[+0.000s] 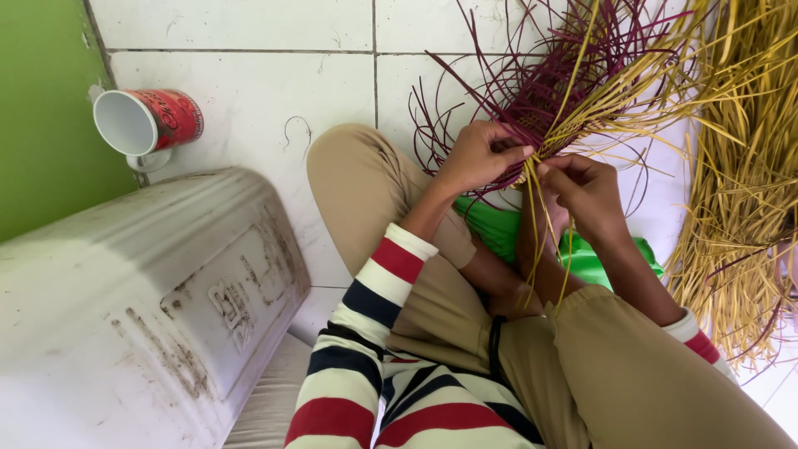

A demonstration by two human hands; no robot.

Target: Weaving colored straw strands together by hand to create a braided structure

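one mug [148, 123] lies on its side on the tiled floor [249, 91], red outside, white inside, holding nothing visible. one dirty white plastic tub [141, 308] lies overturned beside the person's knee. the left hand [478, 156] pinches maroon strands [549, 83] and the right hand [586, 187] grips yellow strands [540, 216] of a half-woven piece above the lap. a loose heap of straw [740, 208] lies to the right, green cloth [499, 229] under the work.

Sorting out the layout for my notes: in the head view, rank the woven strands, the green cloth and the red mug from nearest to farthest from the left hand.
1. Woven strands: touching the left hand.
2. Green cloth: just below it, on the lap.
3. Red mug: far left, on its side by the green wall.
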